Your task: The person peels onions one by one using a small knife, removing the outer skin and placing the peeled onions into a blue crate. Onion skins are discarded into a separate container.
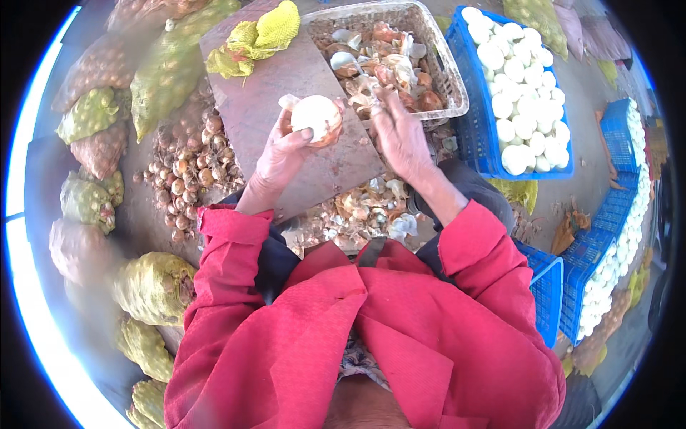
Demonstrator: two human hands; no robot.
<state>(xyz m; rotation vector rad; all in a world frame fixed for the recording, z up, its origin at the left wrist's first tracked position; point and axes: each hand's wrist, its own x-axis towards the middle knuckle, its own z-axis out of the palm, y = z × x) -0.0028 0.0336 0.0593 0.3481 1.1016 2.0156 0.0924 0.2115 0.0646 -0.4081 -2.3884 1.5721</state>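
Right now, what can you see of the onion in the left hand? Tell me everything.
The onion is round, smooth-looking and mostly bare white toward the camera. What looks like papery skin shows at its upper left, and brownish skin seems to remain along its lower right, though fingers may be mixed in there. The left hand grips it, thumb pressed on its lower left; its far side is hidden. It is held over the brownish board, apart from the right hand.
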